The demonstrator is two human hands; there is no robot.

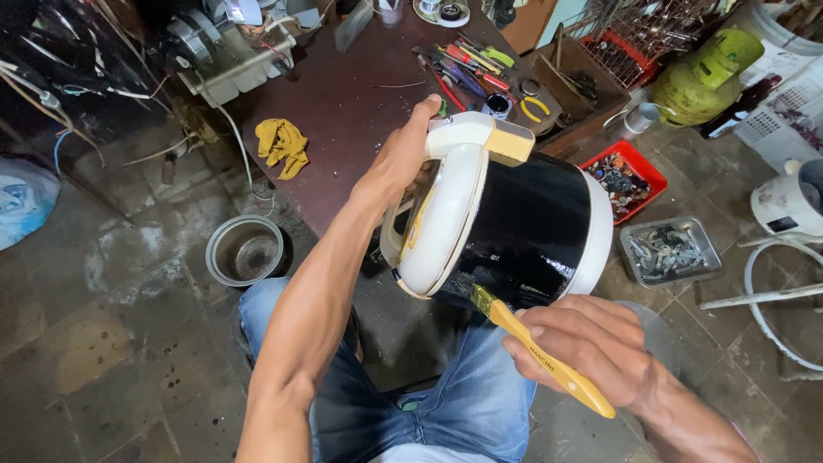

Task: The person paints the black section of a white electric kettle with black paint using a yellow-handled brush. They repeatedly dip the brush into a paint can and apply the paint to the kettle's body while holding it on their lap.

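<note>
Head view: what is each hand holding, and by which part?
Left hand holds the black-and-cream rice cooker by its lid end; right hand holds the yellow-handled paintbrush by its handle.

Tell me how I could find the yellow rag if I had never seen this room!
Start at the big dark brown table at the top of the picture, above the person's left hand. Look near its left edge, below the white machine with wires. The yellow rag lies there crumpled, alone on bare wood; the other yellow bits on that table are small hard tool handles among the tools on the far side.
</note>
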